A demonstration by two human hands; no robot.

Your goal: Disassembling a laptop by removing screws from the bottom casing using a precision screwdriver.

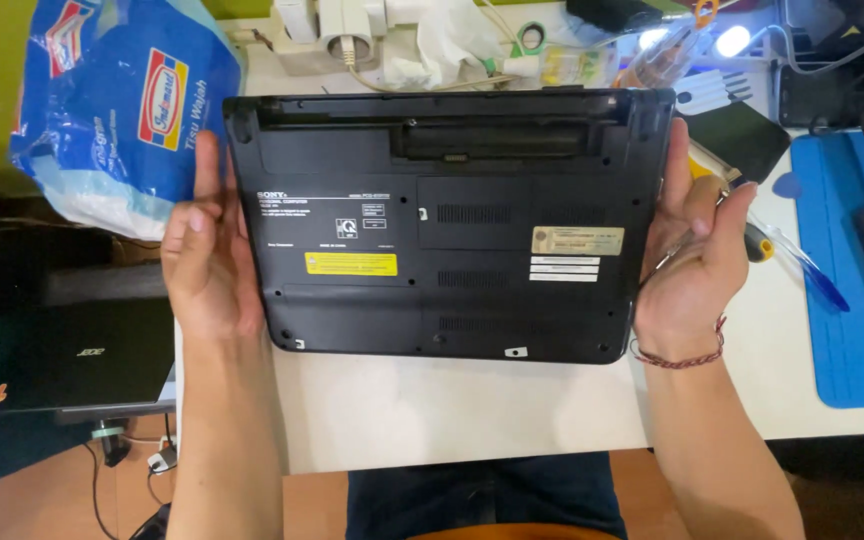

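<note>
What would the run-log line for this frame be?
left hand: flat on laptop's left edge | right hand: on right edge, screwdriver in it | laptop: black, underside up, on white table

The upturned laptop [447, 225] lies mid-table [452, 410], nearer the far edge. A plastic bag [112, 100] sits at its left, a mat [852, 270] right, a power strip [347, 35] behind.
</note>
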